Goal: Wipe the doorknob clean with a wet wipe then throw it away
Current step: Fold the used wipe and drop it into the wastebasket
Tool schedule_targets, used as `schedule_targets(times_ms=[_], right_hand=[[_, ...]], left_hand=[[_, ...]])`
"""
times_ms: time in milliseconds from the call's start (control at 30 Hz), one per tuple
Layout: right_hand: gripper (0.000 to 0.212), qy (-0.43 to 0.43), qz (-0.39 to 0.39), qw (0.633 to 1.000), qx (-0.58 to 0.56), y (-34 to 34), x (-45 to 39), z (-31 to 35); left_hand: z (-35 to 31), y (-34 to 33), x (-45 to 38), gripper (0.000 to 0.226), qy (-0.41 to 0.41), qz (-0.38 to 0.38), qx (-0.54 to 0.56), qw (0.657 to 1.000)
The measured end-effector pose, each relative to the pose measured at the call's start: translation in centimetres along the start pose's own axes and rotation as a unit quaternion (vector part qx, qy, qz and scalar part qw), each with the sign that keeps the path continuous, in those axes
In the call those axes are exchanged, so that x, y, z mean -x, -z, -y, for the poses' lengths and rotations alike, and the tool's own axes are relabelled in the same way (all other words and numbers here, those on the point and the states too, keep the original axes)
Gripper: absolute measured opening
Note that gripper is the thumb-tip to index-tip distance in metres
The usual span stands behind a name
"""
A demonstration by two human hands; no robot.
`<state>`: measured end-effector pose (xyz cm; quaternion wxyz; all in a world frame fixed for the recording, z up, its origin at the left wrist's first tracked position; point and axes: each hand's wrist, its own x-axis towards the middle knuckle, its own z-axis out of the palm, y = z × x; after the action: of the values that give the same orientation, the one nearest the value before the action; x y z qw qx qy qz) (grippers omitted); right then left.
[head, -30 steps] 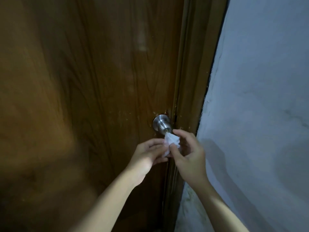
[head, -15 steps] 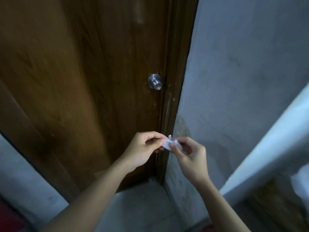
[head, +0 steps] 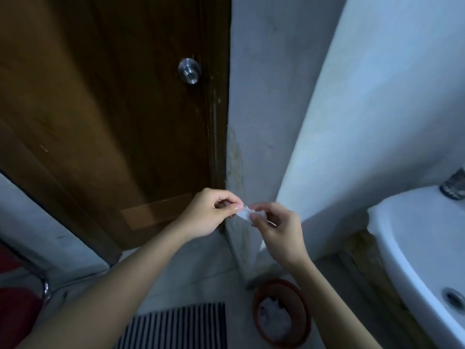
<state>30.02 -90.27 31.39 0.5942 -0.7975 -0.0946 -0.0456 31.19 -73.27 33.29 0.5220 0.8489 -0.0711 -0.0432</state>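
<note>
Dim bathroom corner. Brown wooden door (head: 100, 109) at left, shut against a dark frame (head: 220, 96), grey wall (head: 264, 84) right beside it. Round metal doorknob (head: 189, 71) high on the door near the frame edge, bare, well apart from both hands. White sink (head: 415, 248) at right edge with drain visible; some dark object on its back rim, too blurred to tell. Red-rimmed bin (head: 281, 314) on the floor near the wall corner, white crumpled stuff inside. Striped black-and-white mat (head: 176, 326) just left of the bin. Red thing with a chrome tube at far left (head: 15, 298) — cannot tell what. Nothing between hands and bin.

Both bare forearms reaching up from bottom of frame, meeting in front of the door frame's lower part. Left hand (head: 208, 214) curled, thumb and forefinger pinching one end of the wet wipe (head: 245, 213). Right hand (head: 279, 233) curled too, fingertips pinching the other end. Wipe small, scrunched, white — held between the two hands in mid-air, well below the knob, above and a bit left of the bin. Other fingers of both hands tucked in, wrists roughly level.
</note>
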Motion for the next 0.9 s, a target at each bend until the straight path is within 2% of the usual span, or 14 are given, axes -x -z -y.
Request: schedule_targets(times_ms=[233,300,433,533,733,833,900], right_hand=[[0.009,-0.096,-0.035,0.995,-0.007,7.3,2.9,-6.2],[0.010,-0.113,-0.059,0.992,0.000,8.7,3.6,-8.4],[0.014,-0.157,-0.092,0.983,0.018,10.1,4.6,-14.2],[0.015,-0.200,-0.125,0.972,-0.002,10.2,5.3,-18.9],[0.026,-0.242,-0.136,0.961,0.017,8.5,6.9,-31.2],[0.010,-0.270,-0.124,0.954,0.049,7.2,8.6,-36.6],[0.007,-0.283,-0.121,0.949,0.070,6.2,9.8,-40.0]], left_hand=[[-0.2,-10.4,-0.6,0.010,0.051,-0.001,0.028,0.998],[0.7,-13.4,-0.9,0.009,0.074,-0.005,0.055,0.996],[4.2,-18.3,-2.1,0.027,0.119,-0.009,0.076,0.990],[7.1,-21.3,-3.2,0.017,0.142,0.006,0.072,0.987],[16.7,-28.2,-4.2,0.009,0.189,0.098,0.038,0.976],[21.1,-30.5,-4.0,0.013,0.201,0.141,-0.010,0.969],[23.6,-31.9,-3.8,0.015,0.213,0.154,-0.022,0.965]])
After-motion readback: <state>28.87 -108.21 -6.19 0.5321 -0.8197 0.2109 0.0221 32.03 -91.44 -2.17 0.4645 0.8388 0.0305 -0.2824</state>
